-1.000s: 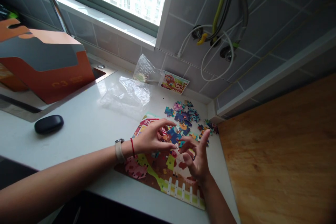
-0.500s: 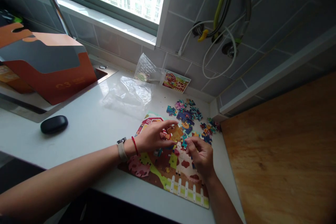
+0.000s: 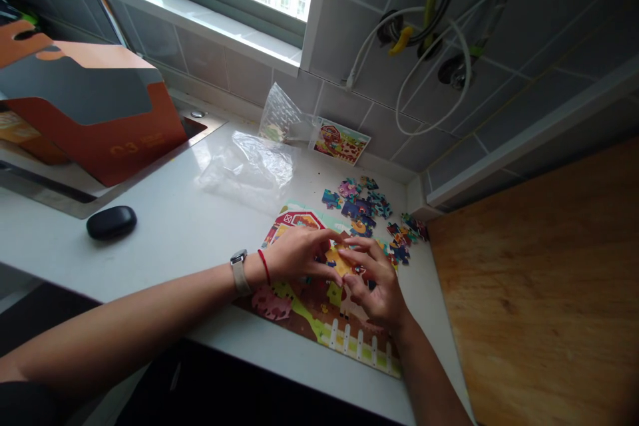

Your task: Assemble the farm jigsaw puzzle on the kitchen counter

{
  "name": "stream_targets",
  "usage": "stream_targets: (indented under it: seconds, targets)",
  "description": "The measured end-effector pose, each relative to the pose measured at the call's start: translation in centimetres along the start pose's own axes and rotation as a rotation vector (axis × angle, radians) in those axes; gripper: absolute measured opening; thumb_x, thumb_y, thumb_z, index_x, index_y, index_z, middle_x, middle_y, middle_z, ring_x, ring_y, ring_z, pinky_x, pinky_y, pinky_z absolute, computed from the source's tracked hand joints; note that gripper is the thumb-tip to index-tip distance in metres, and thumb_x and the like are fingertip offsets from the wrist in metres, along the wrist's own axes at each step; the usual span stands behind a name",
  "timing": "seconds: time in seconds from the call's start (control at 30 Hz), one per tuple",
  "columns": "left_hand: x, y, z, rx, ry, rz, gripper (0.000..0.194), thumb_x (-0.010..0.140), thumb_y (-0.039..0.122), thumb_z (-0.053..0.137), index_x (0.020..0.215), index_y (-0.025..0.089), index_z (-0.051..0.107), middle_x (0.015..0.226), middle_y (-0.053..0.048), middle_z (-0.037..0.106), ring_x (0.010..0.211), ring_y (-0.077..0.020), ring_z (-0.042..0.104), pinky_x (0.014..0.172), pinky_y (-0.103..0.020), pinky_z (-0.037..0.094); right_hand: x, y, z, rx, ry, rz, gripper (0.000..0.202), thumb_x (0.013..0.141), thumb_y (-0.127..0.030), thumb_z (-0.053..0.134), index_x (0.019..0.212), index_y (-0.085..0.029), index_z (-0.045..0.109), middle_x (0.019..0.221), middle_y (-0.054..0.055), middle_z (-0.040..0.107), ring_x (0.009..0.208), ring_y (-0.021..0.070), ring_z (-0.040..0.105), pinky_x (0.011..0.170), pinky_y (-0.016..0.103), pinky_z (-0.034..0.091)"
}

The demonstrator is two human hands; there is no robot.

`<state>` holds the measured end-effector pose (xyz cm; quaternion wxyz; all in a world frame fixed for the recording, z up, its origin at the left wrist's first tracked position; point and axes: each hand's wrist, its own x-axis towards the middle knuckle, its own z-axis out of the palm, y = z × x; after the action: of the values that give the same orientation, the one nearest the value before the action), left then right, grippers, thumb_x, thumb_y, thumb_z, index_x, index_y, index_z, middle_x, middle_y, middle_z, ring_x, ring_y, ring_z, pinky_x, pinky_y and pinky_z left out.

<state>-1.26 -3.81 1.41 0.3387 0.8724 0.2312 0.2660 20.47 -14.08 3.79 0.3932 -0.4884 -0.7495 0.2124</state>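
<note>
An orange-yellow puzzle piece (image 3: 338,259) shows between my two hands, above the upper middle of a farm puzzle (image 3: 309,329). My left hand (image 3: 302,256), with a watch and red string at the wrist, curves thumb and index finger around its edges. From the other side my right hand (image 3: 374,279) has its fingertips and thumb at the same piece. The puzzle below has a red barn, a pink pig and a white fence; its centre is partly hidden by my hands. Loose puzzle pieces (image 3: 358,208) lie behind the puzzle.
More loose pieces lie by the wooden board (image 3: 529,279) at right. A picture card (image 3: 340,141) leans against the tiles beside clear plastic bags (image 3: 249,170). At left are a black oval case (image 3: 112,223) and an orange box (image 3: 134,140) over the sink.
My right hand has moved left and up, its fingers spreading from a pinch to meet the orange-yellow piece by my left hand. The camera view has shifted slightly.
</note>
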Motion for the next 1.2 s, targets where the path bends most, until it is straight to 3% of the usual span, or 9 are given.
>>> stream_targets:
  seconds: [0.17, 0.33, 0.47, 0.63, 0.73, 0.87, 0.97, 1.03, 1.2]
  targets:
    - [0.4, -0.5, 0.0, -0.059, 0.019, -0.098, 0.045, 0.088, 0.063, 0.076, 0.097, 0.019, 0.073, 0.076, -0.001, 0.075, 0.067, -0.0165, 0.069, 0.060, -0.025, 0.044, -0.2, -0.4, 0.5, 0.122, -0.018, 0.133, 0.036, 0.092, -0.023, 0.068, 0.127, -0.029, 0.074, 0.120, 0.010, 0.072, 0.102, 0.0256, 0.072, 0.083, 0.038, 0.065]
    - [0.7, -0.4, -0.1, -0.065, 0.054, -0.115, 0.035, 0.099, 0.050, 0.069, 0.083, 0.019, 0.073, 0.072, -0.001, 0.073, 0.066, -0.0141, 0.066, 0.061, -0.024, 0.042, -0.2, 0.2, 1.3, 0.343, 0.154, 0.376, 0.044, 0.090, -0.034, 0.074, 0.133, -0.029, 0.071, 0.099, 0.004, 0.075, 0.090, 0.0205, 0.074, 0.079, 0.033, 0.065]
    - [0.7, 0.0, -0.2, -0.103, 0.065, -0.115, 0.028, 0.103, 0.038, 0.063, 0.088, 0.019, 0.075, 0.074, -0.002, 0.073, 0.068, -0.0148, 0.066, 0.065, -0.025, 0.044, 0.0, 0.7, 1.2, 0.410, 0.189, 0.468, 0.032, 0.089, -0.039, 0.076, 0.118, -0.025, 0.077, 0.096, 0.005, 0.077, 0.085, 0.0206, 0.074, 0.074, 0.033, 0.066]
    - [0.7, 0.2, -0.3, -0.092, 0.048, -0.098, 0.029, 0.106, 0.034, 0.055, 0.095, 0.019, 0.076, 0.078, -0.003, 0.074, 0.071, -0.0159, 0.067, 0.069, -0.027, 0.048, 0.3, 0.7, 0.7, 0.372, 0.200, 0.463, 0.033, 0.087, -0.044, 0.077, 0.113, -0.024, 0.078, 0.094, 0.006, 0.078, 0.081, 0.0215, 0.074, 0.070, 0.034, 0.066]
    - [0.6, -0.1, -0.6, -0.012, 0.008, -0.025, 0.027, 0.106, 0.039, 0.058, 0.121, 0.022, 0.073, 0.097, -0.007, 0.076, 0.091, -0.0218, 0.071, 0.083, -0.034, 0.054, 0.4, 0.9, 0.4, 0.326, 0.239, 0.481, 0.034, 0.087, -0.048, 0.076, 0.109, -0.022, 0.076, 0.088, 0.005, 0.077, 0.072, 0.0191, 0.071, 0.062, 0.030, 0.061]
    - [0.4, -0.8, -1.1, 0.086, -0.150, 0.125, 0.078, 0.084, 0.058, 0.081, 0.150, 0.026, 0.055, 0.128, -0.014, 0.069, 0.125, -0.0352, 0.062, 0.108, -0.050, 0.050, 0.5, 1.8, -0.1, 0.274, 0.391, 0.505, 0.035, 0.080, -0.053, 0.082, 0.089, -0.021, 0.069, 0.075, 0.002, 0.069, 0.062, 0.0157, 0.062, 0.056, 0.026, 0.052]
    - [0.1, -1.4, -1.2, 0.088, -0.235, 0.190, 0.110, 0.062, 0.069, 0.092, 0.155, 0.027, 0.050, 0.149, -0.017, 0.057, 0.149, -0.0474, 0.040, 0.121, -0.062, 0.035, 0.5, 2.6, -0.6, 0.274, 0.480, 0.531, 0.037, 0.078, -0.053, 0.084, 0.083, -0.022, 0.064, 0.072, 0.000, 0.066, 0.060, 0.0145, 0.059, 0.057, 0.026, 0.050]
    - [-0.1, -1.6, -1.1, 0.087, -0.284, 0.204, 0.118, 0.054, 0.073, 0.093, 0.154, 0.028, 0.051, 0.156, -0.018, 0.051, 0.154, -0.0526, 0.030, 0.123, -0.070, 0.028, 0.5, 3.2, -1.0, 0.274, 0.524, 0.542, 0.036, 0.078, -0.050, 0.084, 0.087, -0.021, 0.066, 0.073, -0.001, 0.066, 0.062, 0.0150, 0.060, 0.059, 0.026, 0.050]
    - [-0.4, -1.5, -0.8, 0.084, -0.304, 0.203, 0.116, 0.052, 0.075, 0.093, 0.151, 0.028, 0.055, 0.159, -0.019, 0.049, 0.153, -0.0553, 0.029, 0.122, -0.075, 0.021, 0.0, 6.0, -2.8, 0.079, 0.589, 0.647, 0.038, 0.073, -0.050, 0.080, 0.090, -0.019, 0.070, 0.063, -0.002, 0.061, 0.058, 0.0170, 0.056, 0.057, 0.029, 0.046]
